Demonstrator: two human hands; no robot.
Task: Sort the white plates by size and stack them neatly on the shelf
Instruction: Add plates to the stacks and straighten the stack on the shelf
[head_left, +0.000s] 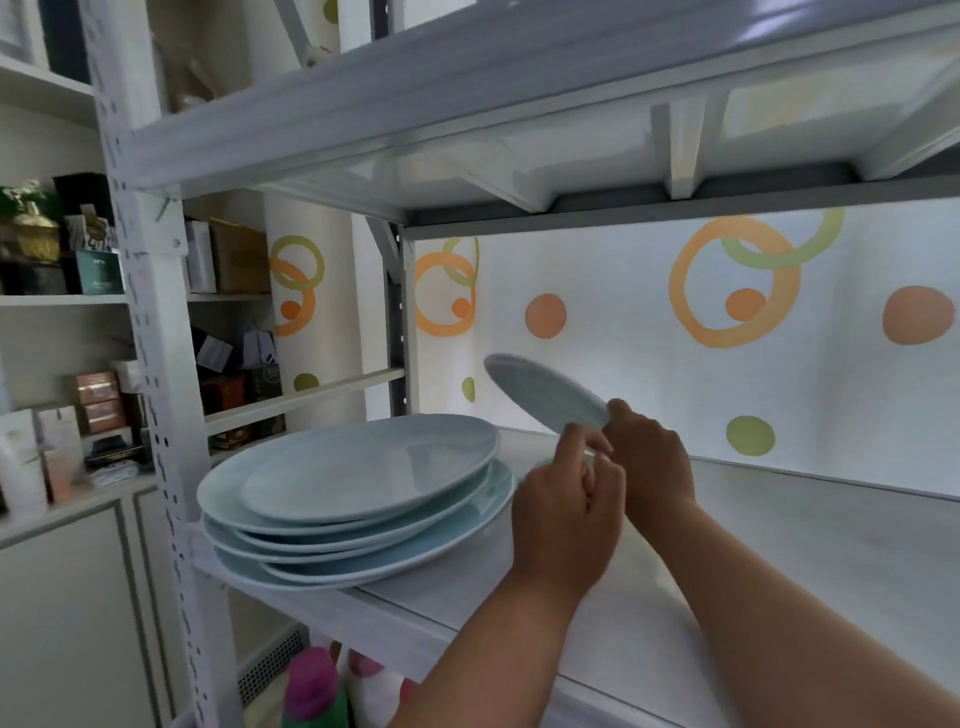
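A small white plate (545, 395) is held tilted in the air above the shelf (779, 545), its far edge raised toward the back wall. My right hand (649, 457) grips its near rim from the right. My left hand (566, 509) pinches the same rim from below and the left. To the left, a stack of several large white plates (353, 478) rests on the shelf's left end, unevenly piled, with the upper plates shifted off the lower ones.
The upper shelf board (467, 130) hangs low overhead. A perforated white upright (161, 415) stands at the left front corner. Boxes fill side shelves (62, 301) on the left. Bottles with a pink cap (311, 686) stand below.
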